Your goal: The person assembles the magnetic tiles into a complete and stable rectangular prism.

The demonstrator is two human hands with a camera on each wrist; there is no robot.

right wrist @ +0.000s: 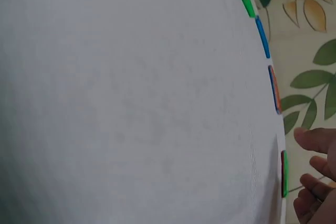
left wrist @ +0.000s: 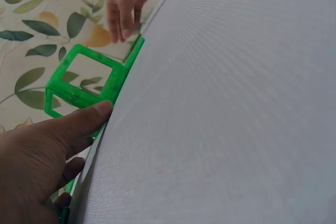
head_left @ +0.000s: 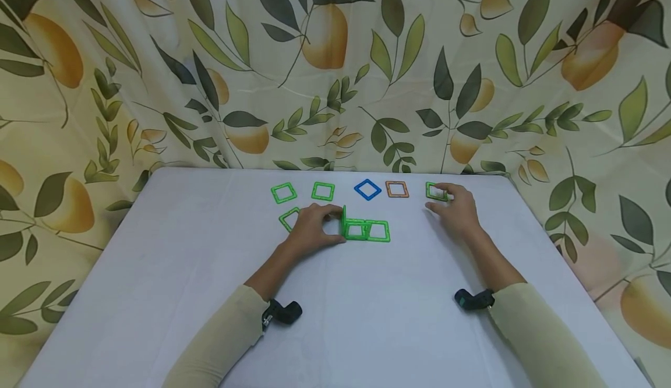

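My left hand [head_left: 310,228] pinches a green magnetic tile [head_left: 343,220] that stands on edge, thumb at its near corner and fingers at its far side. Joined to it are more green square frames [head_left: 378,231], at least one lying flat to the right. The left wrist view shows the thumb pressed against the foot of this green build [left wrist: 86,72]. At the right, my right hand [head_left: 458,208] reaches over a single green square tile [head_left: 431,191], fingers loosely bent and thumb apart. In the right wrist view that tile [right wrist: 284,174] lies flat just beside the fingertips.
Along the back of the white table [head_left: 157,271] lie two green tiles, [head_left: 283,193] a blue tile [head_left: 368,190] and an orange tile [head_left: 397,189]. Another green tile [head_left: 288,219] is partly hidden behind my left hand. A fruit-patterned curtain [head_left: 335,85] hangs behind the table.
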